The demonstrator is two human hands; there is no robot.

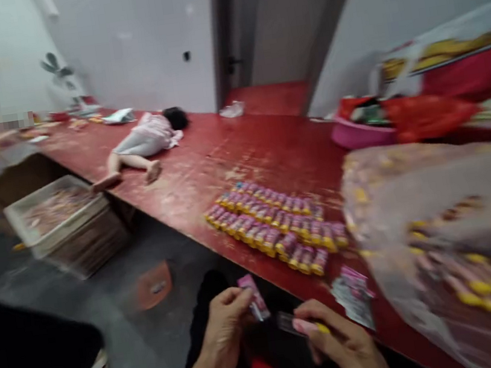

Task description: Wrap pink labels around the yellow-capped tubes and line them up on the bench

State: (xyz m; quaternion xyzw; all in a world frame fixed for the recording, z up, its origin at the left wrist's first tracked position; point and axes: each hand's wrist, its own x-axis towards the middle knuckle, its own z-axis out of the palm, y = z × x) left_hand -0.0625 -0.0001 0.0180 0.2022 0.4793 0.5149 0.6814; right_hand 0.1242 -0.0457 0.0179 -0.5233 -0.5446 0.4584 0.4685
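My left hand (231, 314) pinches a small pink printed packet (253, 297) with a silvery lower end. My right hand (340, 335) grips a small stick-shaped piece (306, 325) with a clear end, a pink middle and a yellow tip. Both hands are apart, in front of the red table's near edge. Beyond them, rows of pink wrapped pieces with yellow ends (273, 219) lie on the red table (175, 206). Close to my right hand lies a loose pile of flat pink and silver packets (355, 296).
At right stands a large translucent bag (392, 188) of pink-and-yellow pieces. Behind it is a pink basin (364, 134). A person (147, 137) lies on the table. At left are a filled white crate (43, 237), an orange object (154, 285) on the floor, and another person's dark-clothed leg (34, 341).
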